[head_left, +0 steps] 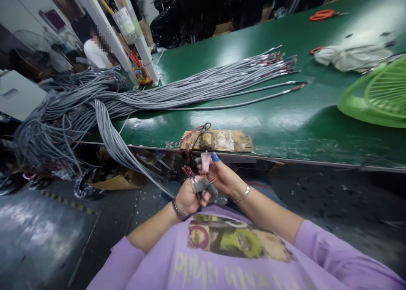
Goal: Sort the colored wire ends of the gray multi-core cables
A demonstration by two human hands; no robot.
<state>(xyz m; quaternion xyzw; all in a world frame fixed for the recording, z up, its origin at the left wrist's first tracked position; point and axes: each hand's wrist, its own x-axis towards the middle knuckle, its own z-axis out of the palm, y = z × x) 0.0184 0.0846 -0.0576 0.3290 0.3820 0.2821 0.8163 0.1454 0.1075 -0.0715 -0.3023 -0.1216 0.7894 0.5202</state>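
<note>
My left hand is closed around the ends of a bunch of grey cables, with grey coverings on its fingers. Thin coloured wires stick out above that grip. My right hand is close beside it, fingers bent together near the wire ends; blue tape wraps one fingertip and a pale pinkish covering shows at another. What lies between its fingers is too small to make out. Just beyond both hands, a wooden block with a dark, stained lump and red and black leads sits at the table edge.
A long bundle of grey cables lies across the green table, heaped at left. To the right are a green fan, a white cloth and orange-handled scissors. A post holds a cup. Another person is behind.
</note>
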